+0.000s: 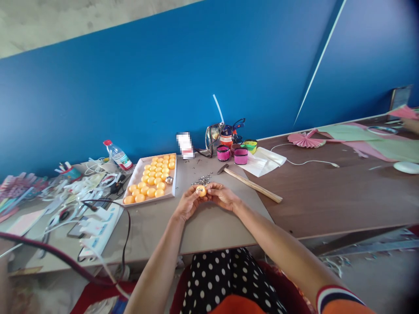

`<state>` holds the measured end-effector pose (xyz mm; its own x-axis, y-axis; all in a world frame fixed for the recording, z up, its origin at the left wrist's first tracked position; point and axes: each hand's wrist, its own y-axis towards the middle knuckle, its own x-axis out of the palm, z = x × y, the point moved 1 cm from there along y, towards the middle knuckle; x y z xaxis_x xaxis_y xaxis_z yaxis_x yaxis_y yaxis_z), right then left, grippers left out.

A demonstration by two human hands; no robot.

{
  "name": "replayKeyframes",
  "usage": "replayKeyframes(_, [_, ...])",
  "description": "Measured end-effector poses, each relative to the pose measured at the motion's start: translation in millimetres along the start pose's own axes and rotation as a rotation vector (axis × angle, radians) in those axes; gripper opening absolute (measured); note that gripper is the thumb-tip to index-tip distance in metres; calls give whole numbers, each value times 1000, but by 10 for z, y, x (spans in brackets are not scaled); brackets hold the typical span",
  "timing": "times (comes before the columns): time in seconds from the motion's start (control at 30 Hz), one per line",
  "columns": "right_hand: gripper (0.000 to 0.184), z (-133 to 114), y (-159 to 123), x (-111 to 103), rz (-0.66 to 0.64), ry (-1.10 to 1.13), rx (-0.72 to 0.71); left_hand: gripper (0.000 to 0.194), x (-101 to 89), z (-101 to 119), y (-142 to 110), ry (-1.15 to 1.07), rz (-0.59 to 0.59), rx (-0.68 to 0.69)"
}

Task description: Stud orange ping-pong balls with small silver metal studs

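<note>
Between my two hands, over the grey board, is an orange ball [201, 190] with small shiny bits on its front. My left hand [189, 203] grips its left side, fingers closed. From the right, the fingertips of my right hand [222, 196] pinch at the ball's edge; whether a small piece sits between them is too small to tell. Just beyond my hands lies a pile of small silvery metal pieces [203, 179]. To the left, a shallow white box [174, 174] holds several orange balls [151, 181] and one ball covered in silver [169, 179].
A hammer [252, 183] with a wooden handle lies right of my hands. Behind it stand magenta tape rolls [241, 156] and white paper [265, 161]. Leftward are a power strip [101, 231], tangled cables and a bottle [118, 155]. Another person's hand [410, 125] shows at far right by a pink paper fan [306, 138].
</note>
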<state>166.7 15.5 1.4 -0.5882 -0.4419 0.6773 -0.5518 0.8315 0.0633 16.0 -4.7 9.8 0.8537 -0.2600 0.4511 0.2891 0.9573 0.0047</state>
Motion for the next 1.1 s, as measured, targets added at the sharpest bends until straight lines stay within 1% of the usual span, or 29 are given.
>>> replayKeyframes(0.4, [19,10,5,-19,-25,-15,-6,28,9,6,-5,19,14,3])
replayKeyframes(0.5, [19,3,1,-10,-32,-15,-5,28,10,4,-3,25,-2,8])
replayKeyframes(1.1, [21,10,8,-40,-13,-66,-9,27,21,10,-11,58,4,34])
